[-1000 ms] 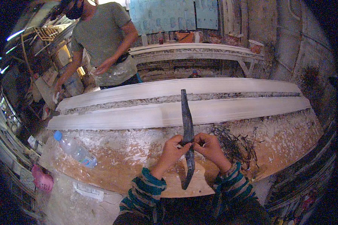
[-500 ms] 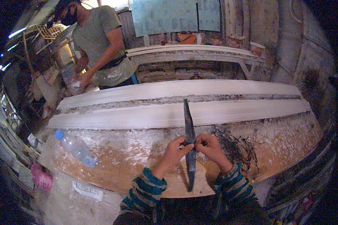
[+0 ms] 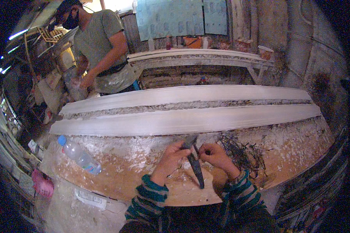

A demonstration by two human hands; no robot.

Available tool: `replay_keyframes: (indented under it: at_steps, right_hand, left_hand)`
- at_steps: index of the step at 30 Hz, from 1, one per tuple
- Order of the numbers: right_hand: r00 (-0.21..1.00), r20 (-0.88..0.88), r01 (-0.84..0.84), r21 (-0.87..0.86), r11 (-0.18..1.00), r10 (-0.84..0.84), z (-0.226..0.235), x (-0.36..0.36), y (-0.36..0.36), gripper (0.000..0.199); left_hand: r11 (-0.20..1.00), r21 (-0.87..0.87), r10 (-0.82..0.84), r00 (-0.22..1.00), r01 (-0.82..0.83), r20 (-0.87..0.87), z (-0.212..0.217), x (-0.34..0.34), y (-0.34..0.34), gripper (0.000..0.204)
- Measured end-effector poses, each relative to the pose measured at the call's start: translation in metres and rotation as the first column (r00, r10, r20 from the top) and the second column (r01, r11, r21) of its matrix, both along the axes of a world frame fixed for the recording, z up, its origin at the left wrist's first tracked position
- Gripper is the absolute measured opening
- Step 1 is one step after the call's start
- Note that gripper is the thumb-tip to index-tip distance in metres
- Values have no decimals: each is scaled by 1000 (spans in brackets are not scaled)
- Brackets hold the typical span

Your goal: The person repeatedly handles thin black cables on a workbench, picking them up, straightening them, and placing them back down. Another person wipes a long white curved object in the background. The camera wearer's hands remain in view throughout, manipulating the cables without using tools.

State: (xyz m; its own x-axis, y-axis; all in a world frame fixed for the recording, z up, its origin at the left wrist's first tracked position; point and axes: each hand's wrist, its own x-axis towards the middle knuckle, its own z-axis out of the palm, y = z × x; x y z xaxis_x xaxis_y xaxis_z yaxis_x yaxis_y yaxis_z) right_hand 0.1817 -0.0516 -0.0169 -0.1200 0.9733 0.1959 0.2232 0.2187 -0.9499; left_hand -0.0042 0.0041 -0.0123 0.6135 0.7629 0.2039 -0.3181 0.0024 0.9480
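Over the near edge of the workbench I hold a dark grey, tapered strip (image 3: pixel 195 169); its exact kind I cannot make out. My left hand (image 3: pixel 171 160) is closed on its upper part, thumb across it. The strip's upper end looks bent or tilted toward me, and its lower end points down toward the board. Close beside it, my right hand (image 3: pixel 217 156) is closed in a pinch; what lies between those fingertips is hidden. Just right of that hand is a tangle of thin black strands (image 3: pixel 247 153) on the bench.
Two long white mouldings (image 3: pixel 151 121) lie across the bench (image 3: pixel 132 182), with white flakes scattered about. A clear plastic bottle (image 3: pixel 78 155) with a blue cap lies at left. Beyond stands a co-worker (image 3: pixel 101 46), hands low. Behind are another bench (image 3: pixel 190 58) and an orange container (image 3: pixel 193 41).
The strip, earlier stretched long and nearly upright in view, now appears shorter, its upper end tipped toward me. My left hand has shifted slightly left; my right fingers have come off the strip's edge.
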Motion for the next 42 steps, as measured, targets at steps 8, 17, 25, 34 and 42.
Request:
replay_keyframes:
  at_steps: [8, 17, 25, 34, 42]
  right_hand:
    - [892, 353, -243, -149, 959, 281, 0, 3, -4, 17]
    - [641, 702, -131, -299, 945, 311, 1, 14, 0, 30]
    - [504, 835, -36, -236, 971, 222, -7, 21, 0, 32]
    - [658, 753, 74, -43, 996, -17, 6, 19, -2, 26]
    - [956, 268, 147, -81, 986, -120, 16, 10, 0, 27]
  left_hand:
    - [999, 18, -37, 744, 34, 668, 31, -74, 19, 30]
    - [937, 28, -167, 376, 348, 912, 32, -104, 37, 14]
    - [918, 125, -180, 115, 377, 977, 36, -116, 40, 8]
    - [806, -124, -209, 474, 579, 855, 28, -99, 52, 8]
    - [983, -41, 174, 982, -177, -72, 12, -1, -1, 12]
